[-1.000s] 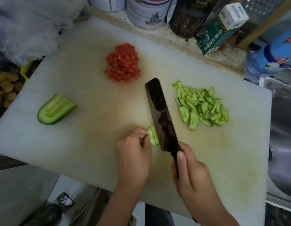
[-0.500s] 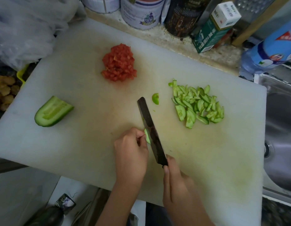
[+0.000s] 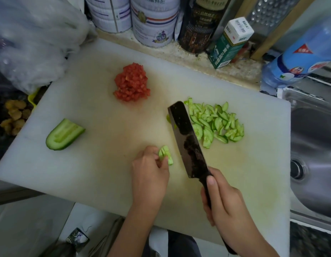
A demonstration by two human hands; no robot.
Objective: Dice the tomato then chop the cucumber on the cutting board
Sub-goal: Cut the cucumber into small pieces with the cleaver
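Observation:
On the white cutting board point(image 3: 98, 173) lies a heap of diced tomato point(image 3: 131, 85) at the back. A pile of cucumber slices point(image 3: 216, 125) spreads at the right. A cucumber half point(image 3: 64, 134) lies cut side up at the left. My left hand point(image 3: 150, 173) pinches a small sliced cucumber end point(image 3: 166, 155) near the board's front. My right hand point(image 3: 223, 203) grips the handle of a dark cleaver point(image 3: 187, 141), whose blade is tilted flat side up between the small piece and the pile, its edge against the slices.
Tins point(image 3: 153, 21), a dark canister point(image 3: 200, 25) and a green carton point(image 3: 229, 43) line the counter behind the board. A blue bottle point(image 3: 305, 56) lies at the right above a steel sink point(image 3: 315, 154). A plastic bag point(image 3: 31, 39) sits at the back left.
The cleaver has lifted off the small cucumber piece and swung right toward the slice pile, blade tilted flat. My left hand stays on the sliced end, which now shows cut slices.

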